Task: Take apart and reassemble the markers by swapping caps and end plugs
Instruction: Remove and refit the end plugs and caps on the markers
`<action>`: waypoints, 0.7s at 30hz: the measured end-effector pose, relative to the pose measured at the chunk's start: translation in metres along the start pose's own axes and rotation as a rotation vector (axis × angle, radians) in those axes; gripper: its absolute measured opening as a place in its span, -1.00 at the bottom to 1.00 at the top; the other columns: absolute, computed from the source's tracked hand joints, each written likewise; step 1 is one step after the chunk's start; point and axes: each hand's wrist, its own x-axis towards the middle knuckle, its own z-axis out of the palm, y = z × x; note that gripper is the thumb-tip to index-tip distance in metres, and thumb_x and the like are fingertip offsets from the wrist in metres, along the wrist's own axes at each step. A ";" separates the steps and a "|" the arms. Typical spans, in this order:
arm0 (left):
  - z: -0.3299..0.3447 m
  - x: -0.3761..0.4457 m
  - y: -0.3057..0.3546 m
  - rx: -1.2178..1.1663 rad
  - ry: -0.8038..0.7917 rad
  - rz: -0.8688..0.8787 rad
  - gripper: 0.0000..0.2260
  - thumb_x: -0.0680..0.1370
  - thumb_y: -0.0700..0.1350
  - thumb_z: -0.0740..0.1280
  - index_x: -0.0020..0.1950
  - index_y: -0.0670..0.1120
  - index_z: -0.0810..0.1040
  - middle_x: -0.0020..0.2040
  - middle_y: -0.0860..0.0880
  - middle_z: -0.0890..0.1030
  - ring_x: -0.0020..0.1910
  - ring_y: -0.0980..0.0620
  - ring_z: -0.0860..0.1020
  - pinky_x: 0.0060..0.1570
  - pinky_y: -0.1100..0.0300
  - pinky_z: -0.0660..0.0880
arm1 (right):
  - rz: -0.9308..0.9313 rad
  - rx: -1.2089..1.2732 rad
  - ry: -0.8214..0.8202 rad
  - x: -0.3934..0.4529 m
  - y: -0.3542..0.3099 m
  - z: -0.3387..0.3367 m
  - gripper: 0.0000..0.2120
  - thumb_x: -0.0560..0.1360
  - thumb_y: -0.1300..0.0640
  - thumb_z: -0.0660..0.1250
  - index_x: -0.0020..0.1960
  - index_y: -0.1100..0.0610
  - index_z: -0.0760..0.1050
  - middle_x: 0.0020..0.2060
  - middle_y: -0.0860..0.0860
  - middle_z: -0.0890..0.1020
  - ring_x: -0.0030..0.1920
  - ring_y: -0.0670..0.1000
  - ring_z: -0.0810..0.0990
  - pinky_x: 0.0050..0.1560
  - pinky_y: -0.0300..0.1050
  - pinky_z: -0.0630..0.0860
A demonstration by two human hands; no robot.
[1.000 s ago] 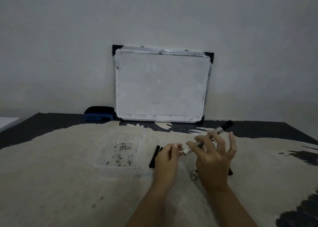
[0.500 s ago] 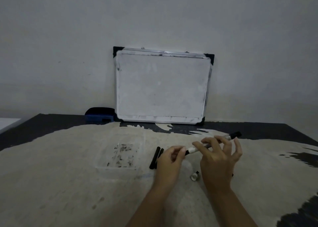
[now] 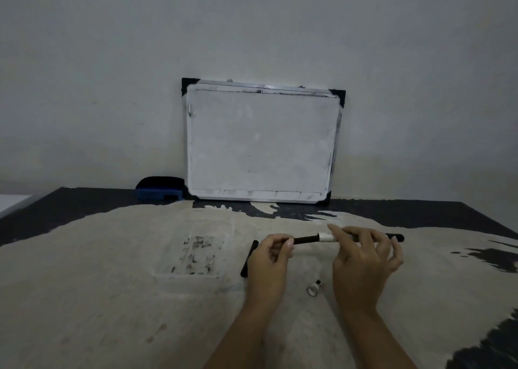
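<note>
Change: since half a second ago the marker (image 3: 325, 238) has levelled out from its tilt and now lies nearly horizontal between the hands.
Left grip: the left hand (image 3: 270, 252) is pinched closed on the marker's black cap end, probably to seat or pull the cap along the barrel's axis.
Right grip: the right hand (image 3: 364, 259) is closed round the barrel just right of the white band, bracing it.
Marker location: held in the air, in front of the whiteboard (image 3: 260, 141).
Loose parts: a small pale end plug (image 3: 313, 288) lies on the table (image 3: 112, 298) below the marker; black marker pieces (image 3: 249, 258) lie left of it.
Materials: smooth cylindrical plastic; the table is worn and patchy.
</note>
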 end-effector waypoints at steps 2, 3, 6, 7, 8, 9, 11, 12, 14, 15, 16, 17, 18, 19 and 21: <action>0.000 0.000 0.001 0.011 0.042 0.016 -0.91 0.52 -0.14 0.30 -0.09 0.04 0.56 -0.15 0.02 0.63 -0.13 0.10 0.59 -0.11 0.37 0.52 | 0.027 -0.002 0.008 0.000 0.000 0.000 -0.59 0.31 0.44 0.42 0.00 0.01 0.65 -0.18 0.03 0.65 -0.02 0.10 0.43 0.24 0.23 0.23; -0.001 0.000 0.002 0.013 0.070 0.019 -0.91 0.53 -0.14 0.30 -0.10 0.05 0.56 -0.14 0.01 0.63 -0.12 0.10 0.59 -0.12 0.41 0.51 | 0.047 -0.003 0.006 0.000 0.002 0.000 -0.58 0.31 0.44 0.42 0.02 0.01 0.65 -0.18 0.04 0.65 -0.03 0.11 0.43 0.22 0.24 0.25; -0.002 0.003 0.008 0.007 0.162 0.045 -0.88 0.52 -0.13 0.30 -0.12 0.09 0.53 -0.15 0.01 0.63 -0.14 0.13 0.58 -0.15 0.47 0.48 | 0.091 0.016 0.000 0.000 0.006 0.002 -0.55 0.31 0.44 0.41 0.09 0.04 0.62 -0.20 0.06 0.64 -0.10 0.12 0.41 0.11 0.21 0.31; -0.003 0.004 0.012 0.007 0.180 0.065 -0.89 0.52 -0.13 0.30 -0.11 0.09 0.54 -0.15 0.03 0.63 -0.14 0.16 0.57 -0.15 0.47 0.48 | 0.089 0.027 0.003 0.000 0.007 0.003 -0.54 0.31 0.44 0.41 0.11 0.05 0.60 -0.21 0.06 0.63 -0.13 0.12 0.43 0.08 0.16 0.31; -0.004 0.006 0.016 0.009 0.191 0.091 -0.91 0.52 -0.14 0.31 -0.10 0.06 0.55 -0.15 0.05 0.62 -0.14 0.20 0.56 -0.16 0.47 0.48 | 0.075 0.040 0.009 0.000 0.006 0.004 -0.55 0.31 0.42 0.42 0.13 0.07 0.59 -0.22 0.06 0.64 -0.17 0.12 0.45 0.05 0.11 0.31; -0.006 0.008 0.021 0.016 0.199 0.120 -0.92 0.51 -0.14 0.31 -0.07 0.03 0.56 -0.15 0.07 0.62 -0.13 0.22 0.56 -0.17 0.48 0.48 | 0.047 0.052 0.016 0.000 0.005 0.005 -0.58 0.33 0.39 0.41 0.14 0.08 0.58 -0.23 0.06 0.64 -0.19 0.11 0.47 0.05 0.07 0.30; -0.015 0.014 0.030 0.057 0.223 0.179 -0.92 0.50 -0.14 0.33 -0.03 -0.02 0.58 -0.15 0.09 0.62 -0.13 0.23 0.55 -0.19 0.50 0.47 | -0.029 0.075 0.021 0.000 0.002 0.006 -0.63 0.37 0.29 0.37 0.16 0.11 0.56 -0.23 0.05 0.65 -0.19 0.07 0.49 0.06 0.02 0.28; -0.022 0.019 0.035 0.088 0.240 0.206 -0.91 0.50 -0.15 0.34 -0.02 -0.03 0.59 -0.16 0.10 0.62 -0.14 0.21 0.56 -0.20 0.52 0.46 | -0.065 0.090 0.018 -0.001 0.001 0.006 -0.64 0.38 0.27 0.36 0.17 0.12 0.56 -0.23 0.04 0.65 -0.18 0.05 0.49 0.06 0.01 0.28; -0.040 0.029 0.043 0.159 0.261 0.224 -0.91 0.49 -0.18 0.35 -0.04 -0.04 0.59 -0.18 0.11 0.60 -0.20 0.18 0.57 -0.23 0.57 0.43 | -0.124 0.105 0.007 -0.001 -0.001 0.005 -0.65 0.39 0.24 0.35 0.18 0.14 0.56 -0.24 0.02 0.65 -0.17 0.02 0.48 0.06 -0.01 0.28; -0.051 0.034 0.046 0.200 0.270 0.211 -0.91 0.48 -0.19 0.36 -0.05 -0.04 0.59 -0.21 0.12 0.59 -0.22 0.19 0.56 -0.24 0.59 0.42 | -0.142 0.104 0.004 -0.001 -0.002 0.004 -0.65 0.40 0.23 0.35 0.18 0.14 0.56 -0.25 0.01 0.65 -0.19 0.03 0.50 0.06 -0.01 0.29; -0.063 0.038 0.047 0.249 0.282 0.197 -0.91 0.47 -0.20 0.37 -0.06 -0.05 0.60 -0.22 0.12 0.59 -0.22 0.19 0.56 -0.26 0.59 0.42 | -0.153 0.101 0.003 -0.001 -0.003 0.003 -0.67 0.41 0.22 0.35 0.18 0.14 0.56 -0.26 0.00 0.64 -0.21 0.04 0.53 0.07 -0.02 0.29; -0.075 0.041 0.046 0.310 0.302 0.185 -0.92 0.47 -0.20 0.38 -0.07 -0.06 0.61 -0.23 0.09 0.60 -0.21 0.18 0.56 -0.28 0.57 0.43 | -0.159 0.101 0.003 -0.001 -0.004 0.003 -0.68 0.42 0.21 0.35 0.17 0.15 0.56 -0.26 0.00 0.64 -0.22 0.06 0.54 0.07 -0.02 0.29; -0.087 0.043 0.044 0.381 0.330 0.168 -0.92 0.46 -0.20 0.39 -0.07 -0.08 0.62 -0.23 0.04 0.62 -0.23 0.16 0.56 -0.29 0.52 0.44 | -0.164 0.103 0.002 0.000 -0.004 0.002 -0.70 0.42 0.20 0.35 0.16 0.15 0.57 -0.27 0.00 0.64 -0.22 0.06 0.55 0.06 -0.02 0.29; -0.097 0.044 0.040 0.454 0.361 0.135 -0.92 0.46 -0.19 0.39 -0.07 -0.10 0.62 -0.21 -0.01 0.63 -0.25 0.13 0.56 -0.28 0.43 0.46 | -0.168 0.106 0.000 0.000 -0.004 0.002 -0.71 0.42 0.19 0.34 0.14 0.15 0.57 -0.26 0.00 0.65 -0.22 0.07 0.55 0.06 -0.02 0.29; -0.111 0.045 0.034 0.624 0.409 0.025 -0.93 0.45 -0.16 0.39 -0.08 -0.12 0.61 -0.17 -0.09 0.66 -0.28 0.06 0.56 -0.19 0.21 0.52 | -0.169 0.107 -0.003 0.000 -0.004 0.001 -0.71 0.42 0.18 0.33 0.13 0.16 0.57 -0.26 0.01 0.66 -0.21 0.08 0.56 0.05 -0.02 0.29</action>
